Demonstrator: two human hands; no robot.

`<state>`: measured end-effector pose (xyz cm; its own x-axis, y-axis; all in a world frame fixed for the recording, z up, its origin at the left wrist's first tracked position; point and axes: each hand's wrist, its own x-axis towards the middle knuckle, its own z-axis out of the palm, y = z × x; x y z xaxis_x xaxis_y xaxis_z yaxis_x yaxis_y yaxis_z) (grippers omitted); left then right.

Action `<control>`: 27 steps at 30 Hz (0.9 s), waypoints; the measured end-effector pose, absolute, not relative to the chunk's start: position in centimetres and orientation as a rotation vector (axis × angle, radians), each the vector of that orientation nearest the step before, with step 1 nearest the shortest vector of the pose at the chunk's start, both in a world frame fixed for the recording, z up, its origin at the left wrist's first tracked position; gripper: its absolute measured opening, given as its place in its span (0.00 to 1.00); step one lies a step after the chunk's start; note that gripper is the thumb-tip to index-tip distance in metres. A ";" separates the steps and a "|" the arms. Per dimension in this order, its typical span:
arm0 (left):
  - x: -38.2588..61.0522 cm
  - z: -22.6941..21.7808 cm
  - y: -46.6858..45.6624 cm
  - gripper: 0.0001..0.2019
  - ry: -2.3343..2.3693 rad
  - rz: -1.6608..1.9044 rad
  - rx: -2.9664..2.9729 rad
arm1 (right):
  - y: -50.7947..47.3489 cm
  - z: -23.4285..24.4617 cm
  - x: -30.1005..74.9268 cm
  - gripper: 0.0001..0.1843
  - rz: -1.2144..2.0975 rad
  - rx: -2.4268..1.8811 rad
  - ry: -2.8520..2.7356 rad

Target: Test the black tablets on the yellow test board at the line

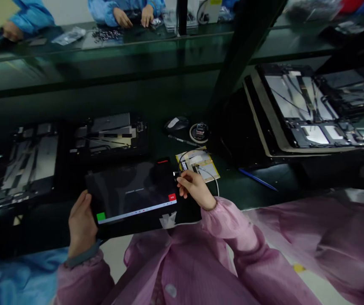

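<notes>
At the near edge of the surface (pixel 156 97), the left hand (pixel 80 224) grips the tablet (pixel 131 195), steadying it upright-ish. The right hand (pixel 194 188) pinches a cable plug (pixel 176 174) at its side, probably so the screen stays readable.

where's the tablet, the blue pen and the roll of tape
tablet (pixel 131 190), head view, middle of its dark screen
blue pen (pixel 257 179), head view, mid-barrel
roll of tape (pixel 200 132), head view, its top face

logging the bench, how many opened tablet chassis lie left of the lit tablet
2: one open chassis at far left, another open chassis just behind the lit tablet. More may be hidden in the dark.
</notes>
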<state>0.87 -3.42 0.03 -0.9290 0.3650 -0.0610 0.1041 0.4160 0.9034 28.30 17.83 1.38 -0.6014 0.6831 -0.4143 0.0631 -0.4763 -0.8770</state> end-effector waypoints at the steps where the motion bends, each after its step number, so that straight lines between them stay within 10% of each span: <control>1: 1.1 0.1 -3.1 0.14 2.442 1.549 0.377 | 18.0 1.5 28.5 0.15 2.112 -1.109 -1.374; 27: 2.6 -1.9 0.0 0.16 1.739 1.959 -0.041 | 19.9 1.1 30.3 0.13 0.513 -0.784 -2.645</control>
